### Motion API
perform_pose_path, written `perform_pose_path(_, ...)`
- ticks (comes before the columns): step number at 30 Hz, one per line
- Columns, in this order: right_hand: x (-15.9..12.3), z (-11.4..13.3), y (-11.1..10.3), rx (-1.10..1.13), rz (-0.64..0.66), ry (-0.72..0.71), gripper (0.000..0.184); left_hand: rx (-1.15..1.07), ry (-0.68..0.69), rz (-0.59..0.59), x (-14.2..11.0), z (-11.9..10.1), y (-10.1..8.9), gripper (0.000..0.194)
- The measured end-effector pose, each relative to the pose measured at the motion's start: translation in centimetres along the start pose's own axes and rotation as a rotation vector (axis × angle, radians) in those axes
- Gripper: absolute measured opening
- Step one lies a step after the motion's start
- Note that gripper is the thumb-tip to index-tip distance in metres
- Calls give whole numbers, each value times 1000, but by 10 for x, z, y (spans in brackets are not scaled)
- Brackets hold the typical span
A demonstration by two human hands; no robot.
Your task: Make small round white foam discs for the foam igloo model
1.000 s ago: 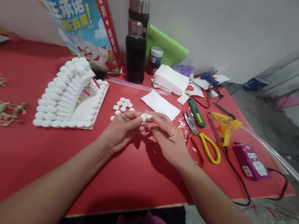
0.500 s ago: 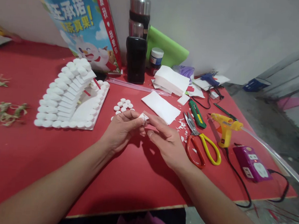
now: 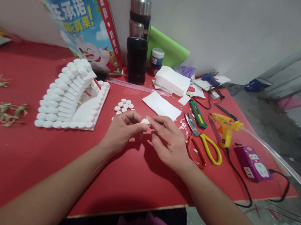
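Observation:
Pinched between the thumb and fingers of my left hand (image 3: 122,129) is a small white crumpled piece (image 3: 146,121), which looks like paper or foam. Its exact shape is partly covered by the fingertips. My right hand (image 3: 170,142) meets it from the other side, its forefinger at the edge of the piece and its thumb held apart below. Several white round tablets (image 3: 124,106) lie just beyond my left hand. A folded white sheet (image 3: 162,105) rests behind both hands. Farther left stands a white model (image 3: 72,94) with steps and rows of round white pieces.
To the right lie scissors (image 3: 205,148), a green utility knife (image 3: 198,114), a yellow glue gun (image 3: 226,127) and a purple power socket (image 3: 253,164) with cables. A black phone (image 3: 136,60) leans near a steel flask (image 3: 140,10). Dried straw bits (image 3: 7,113) lie far left.
The white piece has turned between my fingers and now shows a different side. My right hand has shifted slightly, its fingers more bent. Objects on the table have stayed put.

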State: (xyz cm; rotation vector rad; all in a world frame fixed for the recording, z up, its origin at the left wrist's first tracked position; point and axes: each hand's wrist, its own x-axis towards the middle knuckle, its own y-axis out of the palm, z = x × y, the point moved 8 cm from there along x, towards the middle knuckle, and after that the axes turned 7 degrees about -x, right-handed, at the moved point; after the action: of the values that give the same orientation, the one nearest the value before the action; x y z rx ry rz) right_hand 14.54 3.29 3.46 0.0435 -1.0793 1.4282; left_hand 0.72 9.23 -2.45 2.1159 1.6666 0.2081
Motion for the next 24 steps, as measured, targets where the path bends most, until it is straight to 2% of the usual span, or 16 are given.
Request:
perform_pose_path(7,-3,11,-1,-253,25,-177,60,226,135,-36,-5,-14,0,30)
perform_pose_path(13,-7,14,7,-518,75,-225,64,337,232,-33,-8,-24,3,31)
perform_pose_path(16,-8,13,10,-548,100,-227,64,303,172,-25,-6,-19,3,29)
perform_pose_path(20,-8,13,14,-554,115,-206,62,148,47,-39,-3,-8,1,29)
perform_pose_path(24,-8,11,19,-599,127,-163,67,66,-30,-38,-4,-3,3,30)
